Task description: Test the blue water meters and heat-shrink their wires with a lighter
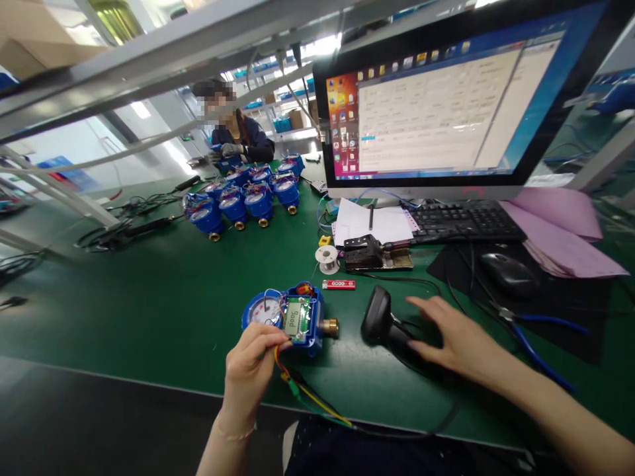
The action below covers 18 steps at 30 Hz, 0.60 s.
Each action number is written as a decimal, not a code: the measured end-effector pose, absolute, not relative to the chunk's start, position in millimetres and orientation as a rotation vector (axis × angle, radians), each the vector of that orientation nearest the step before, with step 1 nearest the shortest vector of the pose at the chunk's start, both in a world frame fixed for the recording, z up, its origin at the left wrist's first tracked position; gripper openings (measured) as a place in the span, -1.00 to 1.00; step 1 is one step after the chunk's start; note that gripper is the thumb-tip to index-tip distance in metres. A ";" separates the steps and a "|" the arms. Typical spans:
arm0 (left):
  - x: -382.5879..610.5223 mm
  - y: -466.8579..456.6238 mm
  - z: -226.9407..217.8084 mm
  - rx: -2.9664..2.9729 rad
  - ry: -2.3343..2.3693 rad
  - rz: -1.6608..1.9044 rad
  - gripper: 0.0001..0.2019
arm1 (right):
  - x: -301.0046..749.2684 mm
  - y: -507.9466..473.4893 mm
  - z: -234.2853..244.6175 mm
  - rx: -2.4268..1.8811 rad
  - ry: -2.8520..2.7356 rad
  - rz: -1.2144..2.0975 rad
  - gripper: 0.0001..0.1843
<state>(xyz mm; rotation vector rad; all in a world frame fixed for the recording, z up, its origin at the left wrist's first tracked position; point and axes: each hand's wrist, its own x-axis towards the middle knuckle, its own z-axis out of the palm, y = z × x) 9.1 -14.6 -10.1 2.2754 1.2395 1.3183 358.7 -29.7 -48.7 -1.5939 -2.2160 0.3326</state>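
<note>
A blue water meter (316, 340) with a brass fitting (329, 327) lies near the table's front edge. Its lid is off, baring a green circuit board and a small display (293, 318) with letters upside down to me. My left hand (253, 357) is closed at the board's near corner, pinching the end of red and yellow wires (278, 360); the fingertips hide the connection. A cable with green and yellow leads (317, 400) runs from there to the right. My right hand (449, 334) is open around the handle of a black barcode scanner (380, 317), fingers spread and thumb close to the handle.
Several blue meters (258, 201) stand in rows at the back, where a co-worker (248, 135) sits. A monitor (446, 112) and keyboard (466, 220) are at back right. Nearby are a solder spool (327, 259), soldering iron stand (367, 253), red battery (338, 285), mouse (508, 274) and blue-handled pliers (538, 354).
</note>
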 end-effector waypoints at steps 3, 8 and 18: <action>8.8 -14.1 -10.9 2.272 1.233 1.327 -0.89 | 417.7 -10.5 -36.0 -1.771 -1.934 -0.098 -0.57; 8.8 -13.6 -12.8 2.284 1.224 1.355 -0.88 | 498.7 8.9 -58.6 -2.225 -1.842 -0.475 -0.54; 9.8 -13.0 -5.3 2.333 1.221 1.319 -0.92 | 521.8 12.7 -111.1 -2.185 -1.777 -0.453 -0.46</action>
